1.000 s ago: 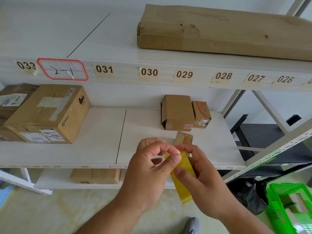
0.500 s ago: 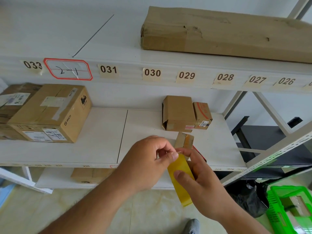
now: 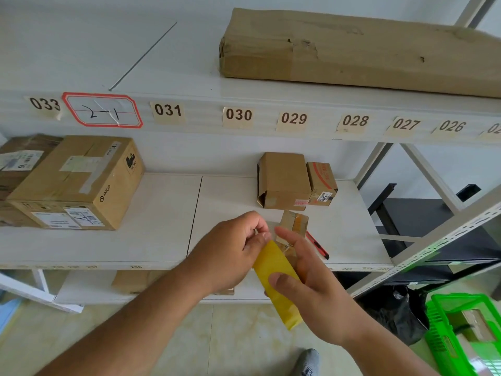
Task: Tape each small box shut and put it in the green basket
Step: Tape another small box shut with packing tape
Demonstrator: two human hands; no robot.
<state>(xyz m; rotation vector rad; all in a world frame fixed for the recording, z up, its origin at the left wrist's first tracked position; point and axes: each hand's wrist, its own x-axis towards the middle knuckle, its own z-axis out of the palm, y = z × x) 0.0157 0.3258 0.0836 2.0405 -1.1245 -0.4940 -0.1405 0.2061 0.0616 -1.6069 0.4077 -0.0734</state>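
My right hand (image 3: 306,283) grips a yellow roll of tape (image 3: 276,283) in front of the shelf edge, thumb on its face. My left hand (image 3: 233,256) pinches the tape's free end at the top of the roll. Just behind my fingers a small cardboard box (image 3: 294,222) stands on the middle shelf (image 3: 162,226). Two more small boxes, an open-ended one (image 3: 284,180) and one with red print (image 3: 322,183), stand further back. The green basket (image 3: 466,337) sits on the floor at the lower right with boxes inside.
A red-handled cutter (image 3: 317,245) lies on the shelf right of my hands. Larger cartons (image 3: 76,183) fill the shelf's left end. A long flat carton (image 3: 360,50) lies on the upper shelf. A black bag (image 3: 398,313) sits beside the basket; a slanted steel upright (image 3: 433,245) crosses at right.
Both hands with the tape roll have moved a little forward toward the small box. My left fingers have shifted to the roll's top edge.
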